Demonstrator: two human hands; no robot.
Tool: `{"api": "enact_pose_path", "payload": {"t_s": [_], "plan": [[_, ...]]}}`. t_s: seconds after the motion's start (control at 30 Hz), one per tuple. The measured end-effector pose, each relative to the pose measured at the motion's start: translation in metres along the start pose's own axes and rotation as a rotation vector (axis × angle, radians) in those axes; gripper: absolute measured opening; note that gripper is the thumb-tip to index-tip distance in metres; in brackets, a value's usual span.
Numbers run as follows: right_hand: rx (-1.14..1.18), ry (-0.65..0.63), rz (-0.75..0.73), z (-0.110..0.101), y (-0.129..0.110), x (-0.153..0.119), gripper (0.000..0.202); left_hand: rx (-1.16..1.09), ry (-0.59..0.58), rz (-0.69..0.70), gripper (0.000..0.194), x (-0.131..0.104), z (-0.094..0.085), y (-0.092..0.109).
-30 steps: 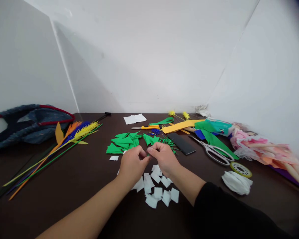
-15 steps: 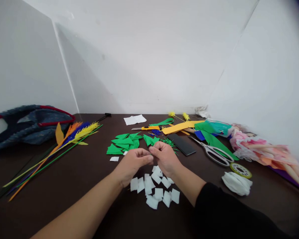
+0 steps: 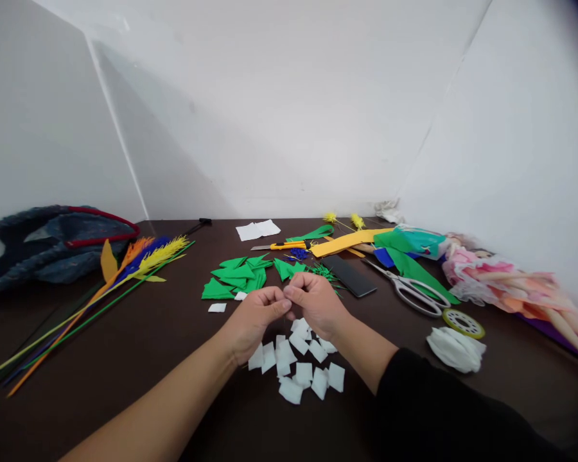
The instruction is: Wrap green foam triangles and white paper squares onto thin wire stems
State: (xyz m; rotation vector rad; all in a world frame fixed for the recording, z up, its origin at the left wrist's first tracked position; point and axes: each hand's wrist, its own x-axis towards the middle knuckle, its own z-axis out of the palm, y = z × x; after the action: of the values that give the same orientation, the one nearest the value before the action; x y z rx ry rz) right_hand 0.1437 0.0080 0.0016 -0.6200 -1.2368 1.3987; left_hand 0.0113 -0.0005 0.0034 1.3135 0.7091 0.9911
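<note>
My left hand (image 3: 259,318) and my right hand (image 3: 318,304) meet over the middle of the dark table, fingertips pinched together and touching. Whatever lies between the fingers is too small or too hidden to make out. Just below them several small white paper squares (image 3: 304,373) are scattered, some overlapping. Beyond the left hand lies a pile of green paper pieces (image 3: 234,274), with a lone white square (image 3: 217,308) beside it. Another green piece (image 3: 285,269) and a bundle of green fringed strips (image 3: 324,272) sit just past the right hand.
Behind lie a yellow utility knife (image 3: 288,245), a black phone (image 3: 349,276) and yellow paper strip (image 3: 347,242). Scissors (image 3: 417,292), a tape roll (image 3: 464,323), crumpled white paper (image 3: 456,350) and dolls (image 3: 501,276) are right; paper flowers (image 3: 144,260) and a denim bag (image 3: 67,247) left.
My right hand's fingertips have come closer to the left's and now touch them. The whole view has shifted slightly; the things on the table stay in place.
</note>
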Motion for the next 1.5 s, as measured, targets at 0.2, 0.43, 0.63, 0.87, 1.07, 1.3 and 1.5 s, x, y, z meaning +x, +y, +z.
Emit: {"api": "enact_pose_path", "payload": {"t_s": [0.2, 0.43, 0.63, 0.87, 1.07, 1.3, 1.5], "plan": [[-0.249, 0.225, -0.105, 0.006, 0.004, 0.0, 0.026, 0.454, 0.232, 0.143, 0.024, 0.0, 0.002, 0.002], [-0.378, 0.391, -0.089, 0.016, 0.007, -0.001, 0.029, 0.848, 0.396, 0.204, 0.018, -0.002, 0.012, 0.01], [-0.085, 0.277, -0.02, 0.006, 0.006, 0.003, 0.031, 0.774, 0.403, 0.132, 0.02, -0.002, 0.008, 0.007], [-0.07, 0.04, 0.063, -0.004, -0.004, 0.002, 0.016, 0.751, 0.381, 0.123, 0.02, -0.001, 0.005, 0.005], [-0.329, 0.176, -0.042, 0.0, -0.001, 0.001, 0.02, 0.828, 0.383, 0.151, 0.018, -0.003, 0.009, 0.008], [-0.715, 0.245, -0.114, 0.002, -0.006, 0.002, 0.028, 0.894, 0.386, 0.176, 0.018, -0.005, 0.012, 0.01], [-0.9, 0.279, -0.193, 0.003, -0.002, 0.003, 0.033, 1.053, 0.39, 0.266, 0.017, -0.003, 0.007, 0.006]]}}
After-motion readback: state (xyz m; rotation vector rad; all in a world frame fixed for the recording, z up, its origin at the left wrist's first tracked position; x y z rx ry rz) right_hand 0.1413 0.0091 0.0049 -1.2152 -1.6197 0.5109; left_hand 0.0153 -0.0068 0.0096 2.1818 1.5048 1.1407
